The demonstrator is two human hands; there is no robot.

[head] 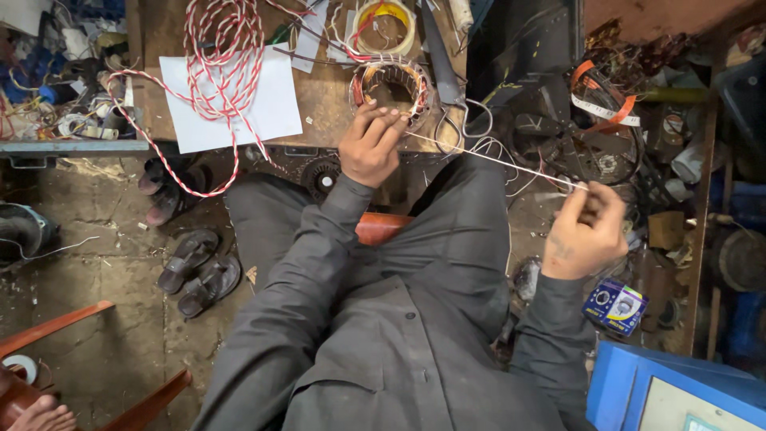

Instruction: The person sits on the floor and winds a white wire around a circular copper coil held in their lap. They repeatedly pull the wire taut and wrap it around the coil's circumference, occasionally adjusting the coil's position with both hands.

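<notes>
A round motor stator (392,89) with copper windings lies near the front edge of a wooden bench (319,96). My left hand (369,144) rests against the stator's near rim, its fingertips pinching a thin white cord (495,160) where it meets the winding. The cord runs taut down to the right into my right hand (588,231), which pinches its other end, held away from the bench over the cluttered floor. Scissors (448,88) lie just right of the stator.
A white paper sheet (231,100) and a red-and-white twisted wire bundle (219,56) lie left on the bench; a tape roll (384,24) behind the stator. Sandals (195,271) on the floor, a small blue box (614,305) and a blue case (678,391) at right.
</notes>
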